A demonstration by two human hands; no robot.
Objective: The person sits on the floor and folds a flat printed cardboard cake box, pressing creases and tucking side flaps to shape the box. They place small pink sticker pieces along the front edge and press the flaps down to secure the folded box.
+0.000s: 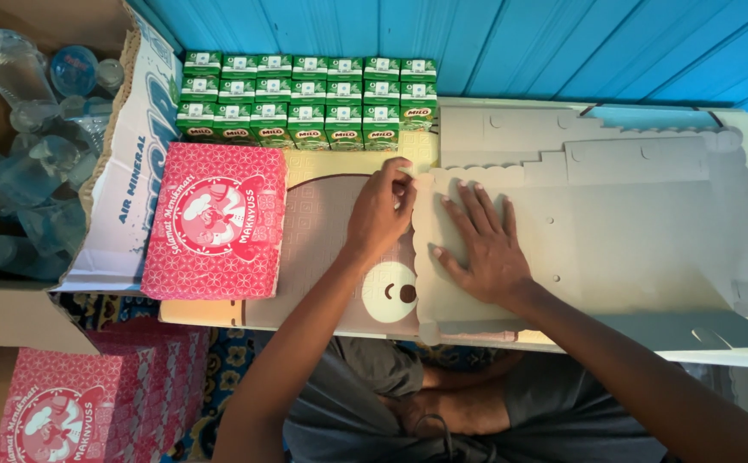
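Observation:
A flat grey unfolded cardboard box blank [614,223] with scalloped edges lies on a low table. My right hand [481,244] is spread flat on its left part, pressing it down. My left hand [380,210] pinches the blank's scalloped left flap edge between fingers and thumb. A folded pink-and-white patterned box [215,221] stands to the left of my left hand. Behind the hands, several small green drink cartons [305,103] stand in rows.
A large open cardboard carton [125,163] at the left holds several clear plastic water cups [27,129]. More pink boxes [57,411] are stacked on the floor at the lower left. A blue wooden wall [520,43] backs the table. My crossed legs are below the table edge.

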